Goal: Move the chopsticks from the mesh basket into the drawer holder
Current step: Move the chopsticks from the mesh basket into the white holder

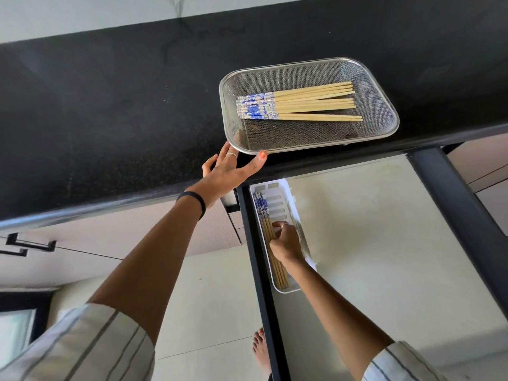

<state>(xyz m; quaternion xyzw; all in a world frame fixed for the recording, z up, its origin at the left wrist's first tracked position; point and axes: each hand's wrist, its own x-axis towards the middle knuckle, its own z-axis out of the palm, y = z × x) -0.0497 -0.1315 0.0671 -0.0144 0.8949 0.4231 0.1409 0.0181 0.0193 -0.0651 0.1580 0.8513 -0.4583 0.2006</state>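
A steel mesh basket (382, 105) sits on the black counter near its front edge. Several bamboo chopsticks with blue-and-white handles (299, 105) lie across it. My left hand (229, 167) rests with straight fingers against the basket's near left corner, thumb along the rim. Below, in the open drawer, a white slotted holder (284, 200) lies along the left side with several chopsticks (265, 224) in it. My right hand (287, 242) is inside the holder, its fingers curled down onto those chopsticks; the fingertips are hidden.
The black counter (110, 119) stretches left and back to a pale wall. The drawer (371, 243) has a pale floor and dark frame rails on both sides. Cabinet fronts with dark handles (30, 244) lie at the lower left. A bare foot (261, 350) stands on the floor tiles.
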